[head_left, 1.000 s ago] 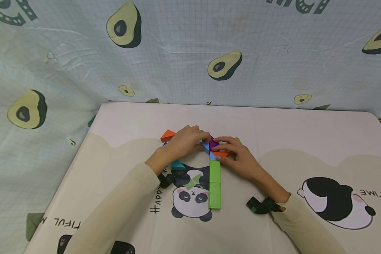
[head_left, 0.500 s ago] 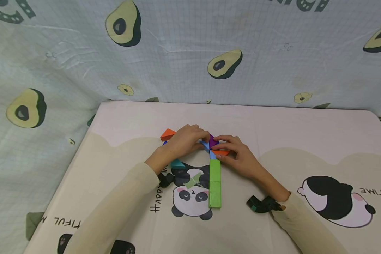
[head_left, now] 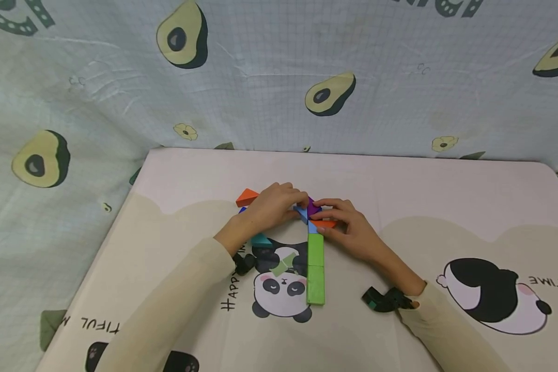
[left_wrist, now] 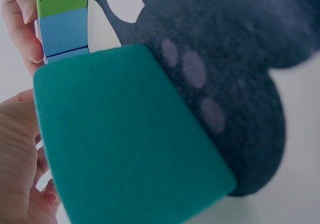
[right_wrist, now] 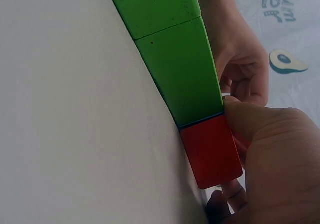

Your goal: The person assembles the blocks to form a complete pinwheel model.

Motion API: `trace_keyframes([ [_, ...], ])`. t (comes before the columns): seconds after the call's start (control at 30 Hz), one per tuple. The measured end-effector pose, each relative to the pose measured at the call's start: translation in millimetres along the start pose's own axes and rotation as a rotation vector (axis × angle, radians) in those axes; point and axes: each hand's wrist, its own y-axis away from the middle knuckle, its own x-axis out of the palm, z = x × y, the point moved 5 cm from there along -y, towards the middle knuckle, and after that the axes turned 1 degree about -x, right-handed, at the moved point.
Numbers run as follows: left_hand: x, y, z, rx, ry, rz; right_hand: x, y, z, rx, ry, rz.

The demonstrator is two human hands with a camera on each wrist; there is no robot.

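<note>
Two green blocks (head_left: 315, 268) lie end to end in the head view, with a light blue triangular block (head_left: 312, 228) against their far end. My left hand (head_left: 279, 206) has its thumb and fingers curled at another light blue block (head_left: 300, 213), partly covering it. From the right, my right hand (head_left: 346, 227) grips the far end of the row: its thumb is near the light blue and green blocks, its fingers reach the purple block (head_left: 313, 207), and an orange block (head_left: 323, 225) lies between. That block looks red (right_wrist: 212, 151) in the right wrist view.
Left of my left hand are an orange triangular block (head_left: 247, 197), a mostly hidden dark blue block (head_left: 243, 210) and a teal block (head_left: 261, 240). The tablecloth (head_left: 362, 330) carries panda prints. Behind the table hangs an avocado-print curtain (head_left: 260, 103).
</note>
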Motion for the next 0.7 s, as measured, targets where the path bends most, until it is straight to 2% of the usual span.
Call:
trace_keyframes([
  [0.7,0.4,-1.7,0.2,-0.008,0.000,0.009,0.0,0.7,-0.1,0.012,-0.008,0.002],
])
